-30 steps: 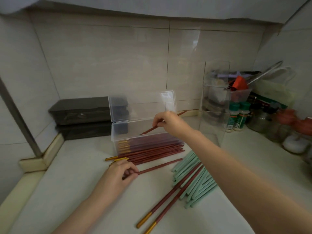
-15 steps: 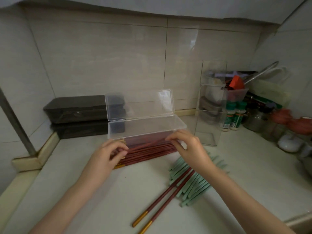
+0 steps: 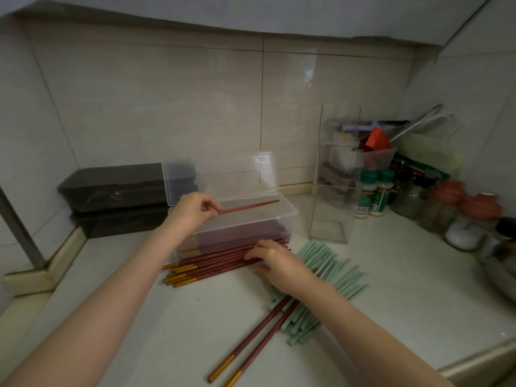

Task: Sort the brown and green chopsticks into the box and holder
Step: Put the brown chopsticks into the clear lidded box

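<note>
The L fingers point(image 3: 210, 205) are curled & pinched on the thick end of one brown chopstick point(image 3: 248, 205). It is held nearly flat, just over the open top of the clear box point(image 3: 289, 214), w/ its thin tip pointed to the box's R end. The L hand point(image 3: 192, 210) is raised over the box's L end.

The R fingers point(image 3: 255, 254) are laid nearly straight on top of a brown pile point(image 3: 220, 265). Nothing is gripped by them, & the thumb is spread apart, nearer the front. The R hand point(image 3: 276, 262) is set low, btw that pile & the green chopsticks point(image 3: 332, 263).

More brown sticks can be seen inside the box through its wall. Its lid point(image 3: 223, 174) is stood up at the back. The box is placed nr the back edge of the desk point(image 3: 139, 317), approx mid-way along. The brown pile is laid on the desk right by the box's front wall, gold ends to the L.

The green chopsticks are spread in a loose fan R of the pile, partly hidden by the R arm. Two brown chopsticks point(image 3: 251, 342) are laid slanted toward the front edge, thin ends in among the green ones.

A tall clear holder point(image 3: 332, 216) is stood upright just R of the box. Two dark boxes point(image 3: 117, 188) are stacked in the back L corner. Small bottles point(image 3: 374, 191) w/ green caps are stood behind the holder.
</note>
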A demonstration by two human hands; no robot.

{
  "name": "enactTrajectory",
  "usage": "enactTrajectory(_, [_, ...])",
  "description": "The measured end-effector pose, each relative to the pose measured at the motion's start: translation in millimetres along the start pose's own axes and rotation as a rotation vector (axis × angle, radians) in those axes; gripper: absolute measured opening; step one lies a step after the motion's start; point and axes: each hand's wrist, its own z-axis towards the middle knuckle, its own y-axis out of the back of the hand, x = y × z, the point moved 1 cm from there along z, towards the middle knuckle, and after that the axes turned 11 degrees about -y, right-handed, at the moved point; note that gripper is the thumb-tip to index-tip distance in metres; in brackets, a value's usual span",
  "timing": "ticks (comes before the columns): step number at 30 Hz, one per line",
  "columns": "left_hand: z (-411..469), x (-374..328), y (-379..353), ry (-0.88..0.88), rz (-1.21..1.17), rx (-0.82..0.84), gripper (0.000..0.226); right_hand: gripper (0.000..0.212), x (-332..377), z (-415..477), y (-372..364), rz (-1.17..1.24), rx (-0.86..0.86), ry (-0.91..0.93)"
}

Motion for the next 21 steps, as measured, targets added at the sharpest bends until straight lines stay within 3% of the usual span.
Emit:
enactTrajectory(5, [1.4, 10.4, -8.9, 0.040, 0.003, 0.107, 0.011, 0.022, 2.0, 0.6, -3.0, -0.019, -0.023, 0.026])
enactTrajectory(12, [-36.1, -9.3, -5.5, -0.179, 0.000, -0.145, 0.014, 0.009, 2.2, 0.4, -1.4, -0.029, -0.021, 0.038])
enactTrajectory(18, [-105.9, -13.6, -6.4, -0.429, 0.186, -0.200, 0.015, 0.011, 0.0, 0.7, -0.9, -0.022, 0.024, 0.106])
enactTrajectory(21, [-121.0, -5.0, -8.1, -0.358, 0.088, -0.199, 0.013, 0.007, -1.4, -2.0, 3.5, -0.060, 0.034, 0.189])
